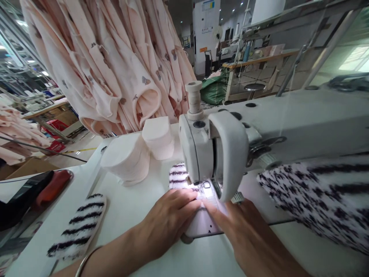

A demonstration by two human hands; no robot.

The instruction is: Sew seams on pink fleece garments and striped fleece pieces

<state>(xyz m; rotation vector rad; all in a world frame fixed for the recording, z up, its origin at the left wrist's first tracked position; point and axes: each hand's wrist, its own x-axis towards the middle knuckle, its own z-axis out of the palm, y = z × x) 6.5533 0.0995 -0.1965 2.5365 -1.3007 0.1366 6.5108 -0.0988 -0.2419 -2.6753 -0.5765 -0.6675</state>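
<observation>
A striped black-and-white plush piece lies under the sewing machine head, lit by its lamp. My left hand has its fingers pressed together on the near end of this piece, just left of the presser foot. From the right, my right hand reaches in with its index fingertip at the same end; part of its fingers is hidden behind the machine's guard. Both hands are closed at the fabric beside the needle area. Another striped plush piece, sole-shaped, rests left of my left forearm.
Two stacks of white pads stand behind the work on the white table. Pink printed garments hang beyond the table edge. Spotted and striped plush fabric lies at right below the machine arm. A black-and-red item sits far left.
</observation>
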